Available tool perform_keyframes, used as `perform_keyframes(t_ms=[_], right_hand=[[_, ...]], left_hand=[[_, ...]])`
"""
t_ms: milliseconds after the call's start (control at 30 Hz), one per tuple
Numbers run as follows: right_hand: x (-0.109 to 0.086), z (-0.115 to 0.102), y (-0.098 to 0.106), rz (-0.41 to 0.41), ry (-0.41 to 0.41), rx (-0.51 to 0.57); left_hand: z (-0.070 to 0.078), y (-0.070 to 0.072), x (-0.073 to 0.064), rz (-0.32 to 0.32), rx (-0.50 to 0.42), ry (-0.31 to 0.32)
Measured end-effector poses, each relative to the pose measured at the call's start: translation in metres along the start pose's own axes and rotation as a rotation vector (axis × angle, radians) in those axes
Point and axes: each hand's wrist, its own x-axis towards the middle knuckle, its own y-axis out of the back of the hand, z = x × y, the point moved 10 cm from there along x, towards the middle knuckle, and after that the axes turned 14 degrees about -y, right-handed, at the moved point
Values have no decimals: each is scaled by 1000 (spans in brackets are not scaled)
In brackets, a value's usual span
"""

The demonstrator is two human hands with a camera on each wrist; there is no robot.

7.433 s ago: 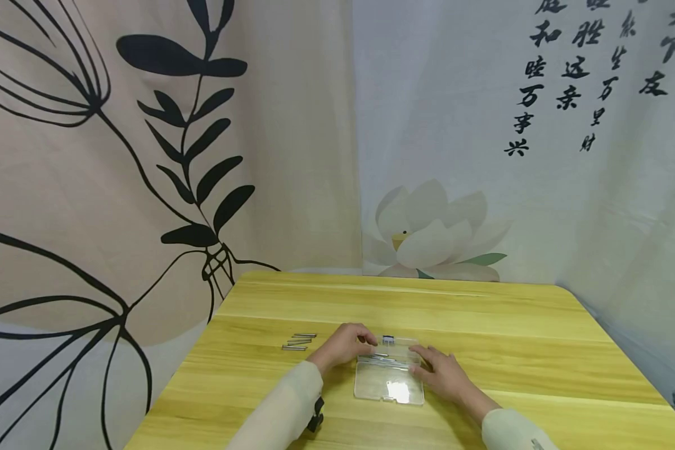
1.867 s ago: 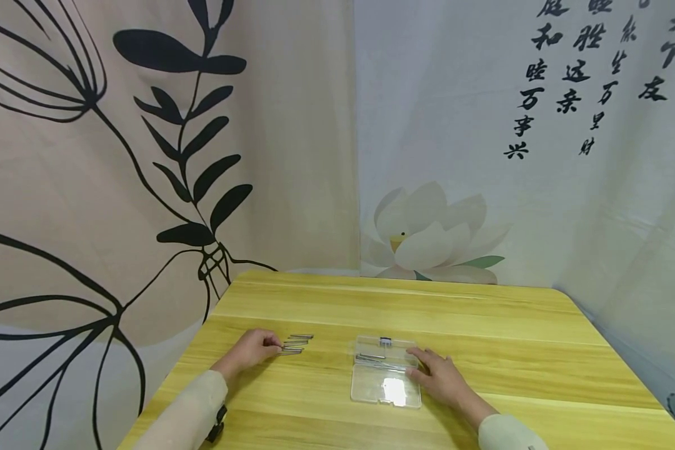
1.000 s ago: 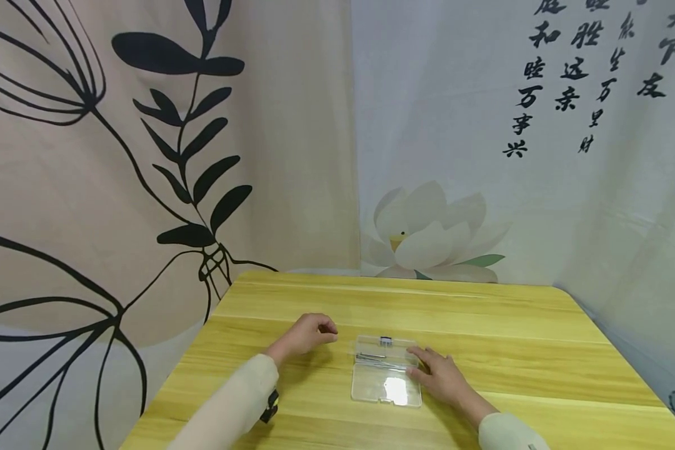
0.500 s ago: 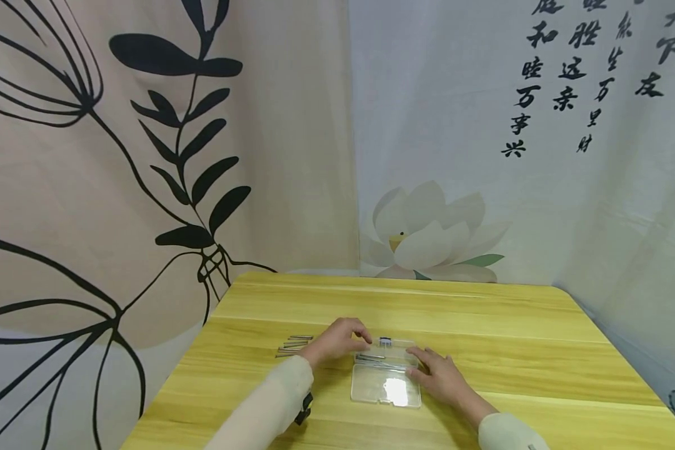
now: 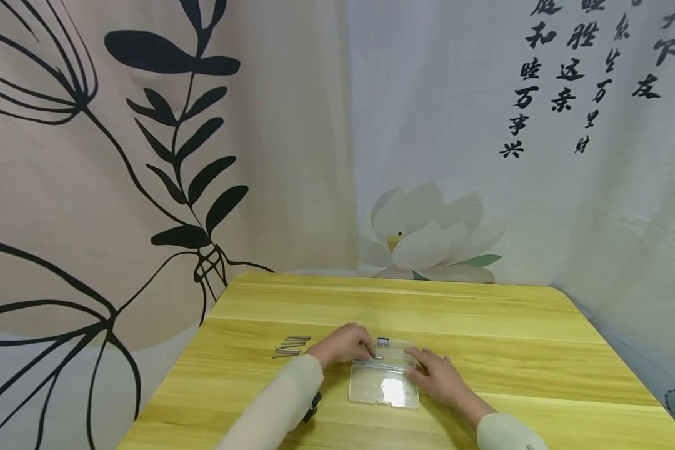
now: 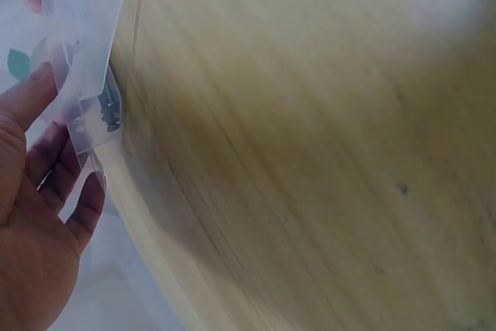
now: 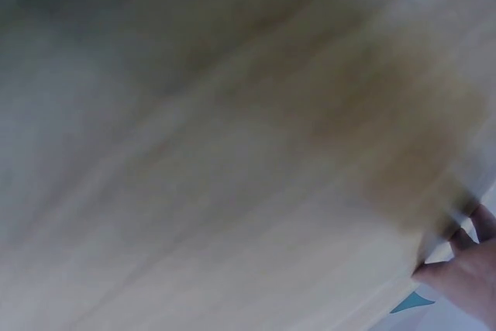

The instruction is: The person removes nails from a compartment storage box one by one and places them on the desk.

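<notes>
A clear plastic box (image 5: 365,386) lies with its lid folded flat toward me. Grey metal screws lie in its far compartment; their heads (image 6: 110,114) show through the wall in the left wrist view. My left hand (image 5: 344,345) bends down over the box's left end, its thumb and fingers around that corner. I cannot tell whether a screw is between the hidden fingertips. My right hand (image 5: 440,375) rests at the box's right edge, thumb and index finger spread along it. To the left, several long screws (image 5: 298,338) lie loosely side by side on the table.
The wood-grain table (image 5: 484,325) has rounded far corners. Behind it hangs a printed curtain (image 5: 292,156) with plants, a lotus and characters. A black wrist strap (image 5: 313,409) sits at the left sleeve. A small dark-topped piece (image 5: 383,342) is at the box's far edge.
My left hand has gone from the loose screws on the left over to the box, and has just lowered into its left end. The right hand has stayed at the box's edge.
</notes>
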Motion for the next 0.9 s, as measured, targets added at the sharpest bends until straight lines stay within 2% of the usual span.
perform_keyframes(t_ms=[133,233,367,467,667,900], right_hand=[[0,-1,0,2,3,1],[0,-1,0,5,3,1],[0,-1,0,11,0,-1],[1,0,0,11,-3,-3],[1,0,0,8,-6,2],[1,0,-1,3,-7,6]], left_hand=[[1,-2,4,-14,72,-39],[1,-5,7,-33,172,-57],[1,-10,9,-57,311,-55],[0,-13,10,-54,347,-48],[-1,-13,10,-30,357,-67],[3,-8,8,-11,288,-97]])
